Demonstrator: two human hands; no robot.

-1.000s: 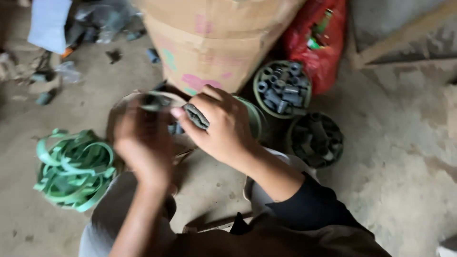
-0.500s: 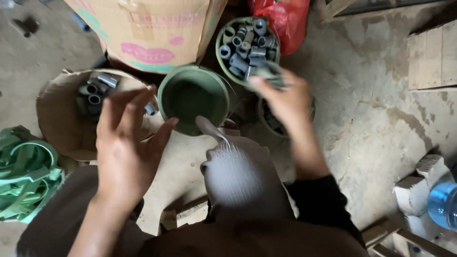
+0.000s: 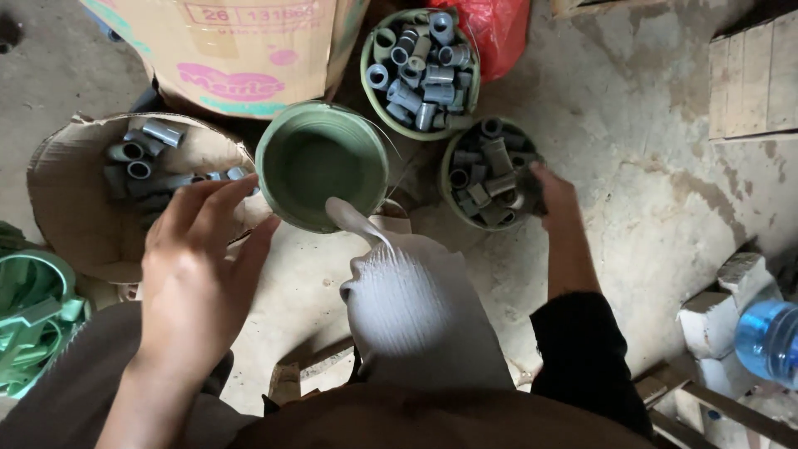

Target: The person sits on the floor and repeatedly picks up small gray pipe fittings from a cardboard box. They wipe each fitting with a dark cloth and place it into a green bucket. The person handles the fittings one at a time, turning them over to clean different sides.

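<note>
The right hand (image 3: 553,189) reaches into a green bowl of grey pipe fittings (image 3: 486,173), fingers curled down among the pieces; whether they grip one cannot be told. Beyond it sits a second, fuller bowl of fittings (image 3: 421,68). The left hand (image 3: 199,270) hovers open, fingers spread, just before an empty green bowl (image 3: 320,176) and a cardboard tray (image 3: 75,224) holding more fittings.

The right hand (image 3: 550,189) reaches into a tub of grey pipe pieces (image 3: 490,173), its fingertips hidden among them. The blue bottle (image 3: 769,337) and green straps (image 3: 33,320) are cut off by the picture's edges.
</note>
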